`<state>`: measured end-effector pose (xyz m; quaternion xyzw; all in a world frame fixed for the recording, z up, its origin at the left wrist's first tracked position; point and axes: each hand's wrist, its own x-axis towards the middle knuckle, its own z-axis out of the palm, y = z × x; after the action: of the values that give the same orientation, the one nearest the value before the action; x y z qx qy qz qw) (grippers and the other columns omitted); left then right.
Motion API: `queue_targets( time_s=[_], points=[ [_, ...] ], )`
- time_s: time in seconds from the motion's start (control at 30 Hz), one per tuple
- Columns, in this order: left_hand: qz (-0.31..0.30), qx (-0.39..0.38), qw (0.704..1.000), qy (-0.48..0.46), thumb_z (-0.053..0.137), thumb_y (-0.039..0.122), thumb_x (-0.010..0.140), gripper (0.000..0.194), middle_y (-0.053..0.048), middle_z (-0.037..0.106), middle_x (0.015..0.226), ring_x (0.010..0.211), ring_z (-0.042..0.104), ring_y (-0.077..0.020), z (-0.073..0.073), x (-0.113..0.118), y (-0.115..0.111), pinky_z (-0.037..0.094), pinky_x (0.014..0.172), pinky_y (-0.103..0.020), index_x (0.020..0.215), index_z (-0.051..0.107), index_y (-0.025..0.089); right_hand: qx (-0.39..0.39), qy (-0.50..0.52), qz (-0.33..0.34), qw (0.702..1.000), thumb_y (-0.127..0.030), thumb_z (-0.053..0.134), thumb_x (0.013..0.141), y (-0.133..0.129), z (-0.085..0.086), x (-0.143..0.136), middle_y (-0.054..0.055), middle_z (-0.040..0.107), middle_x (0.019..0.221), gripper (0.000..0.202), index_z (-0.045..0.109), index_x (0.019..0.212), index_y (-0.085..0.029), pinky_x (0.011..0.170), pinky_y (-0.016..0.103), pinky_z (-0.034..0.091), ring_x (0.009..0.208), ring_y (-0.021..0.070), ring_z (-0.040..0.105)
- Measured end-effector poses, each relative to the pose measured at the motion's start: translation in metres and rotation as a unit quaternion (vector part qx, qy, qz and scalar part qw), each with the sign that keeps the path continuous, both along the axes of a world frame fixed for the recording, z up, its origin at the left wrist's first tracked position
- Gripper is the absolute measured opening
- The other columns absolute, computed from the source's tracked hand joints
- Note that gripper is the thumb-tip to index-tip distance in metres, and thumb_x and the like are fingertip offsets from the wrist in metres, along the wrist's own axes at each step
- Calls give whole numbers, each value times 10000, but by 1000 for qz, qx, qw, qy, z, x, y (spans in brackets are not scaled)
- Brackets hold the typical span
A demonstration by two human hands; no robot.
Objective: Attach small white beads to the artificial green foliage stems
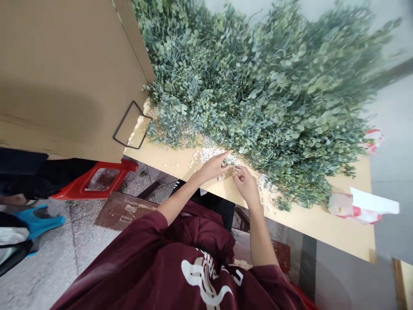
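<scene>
Both hands in close, low over the counter (348,234), at the near edge of the greenery pile (238,94). The L hand (213,168) is nearest the small leafy sprig (225,163) — index finger and thumb stand apart, w/ the leaves showing in the gap; can't tell if they grip. R hand (247,184) sits just to the sprig's right and a bit nearer the body, fingers curled in close together, tips aimed at it; whether they're clamped on anything — too small to tell. So the sprig lies btwn the two hands, L side closer. Long axis? Can't tell, it's partly hidden. White bits (209,153) lie scattered just beyond the L hand, approx. up to the leaves.
</scene>
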<state>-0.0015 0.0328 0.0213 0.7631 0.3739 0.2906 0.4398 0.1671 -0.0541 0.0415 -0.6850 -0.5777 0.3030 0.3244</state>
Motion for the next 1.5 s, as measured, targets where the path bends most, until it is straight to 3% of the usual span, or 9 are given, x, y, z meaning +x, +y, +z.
queue_targets(
  time_s=[0.17,0.33,0.53,0.63,0.8,0.93,1.1,1.3,1.5],
  points=[
    [-27,99,993,51,498,155,886,415,-90,609,1219,1089,598,-208,-12,6,-1,485,908,-299,1299,518,192,-36,-116,-26,992,-345,516,860,9,4,-4,-52,510,522,265,578,1065,-188,557,267,334,514,168,498],
    [-30,178,974,135,500,80,854,366,-77,634,1078,1001,632,-204,-11,9,-4,518,823,-283,1207,543,165,-52,-113,-21,992,-342,508,862,12,3,-2,-35,501,505,141,561,854,-211,543,280,360,518,179,514],
    [-24,239,950,200,481,38,856,276,-71,632,974,912,629,-189,-7,10,-8,512,728,-268,1096,565,146,-52,141,-70,986,-484,612,819,6,-4,3,12,645,699,285,551,874,-211,478,266,466,525,157,606],
    [3,291,939,185,457,54,878,257,-70,623,926,887,618,-192,-7,8,-10,496,697,-272,1082,578,151,-26,264,-84,961,-465,713,754,3,-8,5,37,697,784,327,601,899,-194,619,301,553,667,176,685],
    [25,365,925,102,482,144,904,187,-103,632,1048,1002,596,-231,-2,4,-11,479,835,-359,1036,612,170,-1,415,-85,906,-386,788,705,4,-16,2,19,718,783,289,639,882,-212,710,348,583,672,167,687],
    [13,371,928,37,441,160,929,180,-141,608,1211,1160,552,-242,-2,5,-11,459,944,-405,1025,592,148,21,473,-65,878,-358,809,689,7,-21,-4,6,718,780,274,637,855,-226,707,320,581,673,150,679],
    [-9,350,937,-3,385,136,942,203,-107,683,985,915,637,-193,-8,7,-12,509,825,-356,1016,574,136,51,490,-77,867,-337,814,687,9,-25,-5,-14,700,750,254,621,810,-228,680,275,562,658,128,664],
    [-34,347,936,-47,406,124,924,191,-123,669,961,897,620,-209,-4,7,-12,519,777,-342,1030,565,121,44,481,-77,872,-358,797,703,8,-27,-1,-10,691,727,270,635,880,-234,651,283,547,625,135,643],
    [-51,310,949,-35,408,94,899,204,-109,659,948,891,610,-200,-4,8,-11,512,783,-337,1024,564,136,17,500,-53,864,-376,794,700,7,-24,-1,-21,661,674,246,645,821,-222,604,285,531,557,122,602]
  ],
)
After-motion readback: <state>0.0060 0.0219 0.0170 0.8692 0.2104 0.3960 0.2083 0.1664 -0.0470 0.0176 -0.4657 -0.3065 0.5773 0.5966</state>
